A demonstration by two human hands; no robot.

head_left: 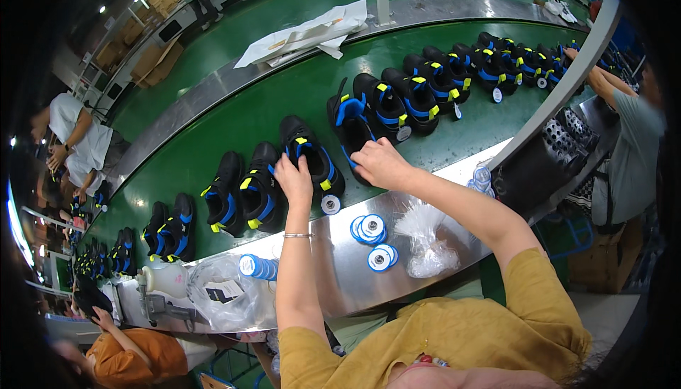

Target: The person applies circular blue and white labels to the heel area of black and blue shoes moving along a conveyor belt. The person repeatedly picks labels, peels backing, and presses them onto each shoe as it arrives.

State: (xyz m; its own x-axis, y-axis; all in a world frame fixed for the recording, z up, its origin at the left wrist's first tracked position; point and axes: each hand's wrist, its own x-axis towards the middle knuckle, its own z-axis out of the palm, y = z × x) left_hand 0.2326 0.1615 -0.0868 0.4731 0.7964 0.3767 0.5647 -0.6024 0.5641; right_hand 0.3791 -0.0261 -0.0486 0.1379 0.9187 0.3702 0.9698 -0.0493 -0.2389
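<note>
Two black shoes with blue and yellow trim stand on the green conveyor belt in front of me. My left hand has its fingers bent at the collar of the left shoe, from whose heel a round white-and-blue tag hangs. My right hand pinches the collar edge of the right shoe, whose blue lining shows and whose tongue stands up. Its fingertips are partly hidden. Near my forearms lie loose round tags and a bundle of clear plastic fasteners on the metal ledge.
More shoes line the belt on both sides. Along the ledge lie a stack of tags, a clear plastic bag and a tool with a pale cup. White paper rests across the belt. A pole and co-workers flank me.
</note>
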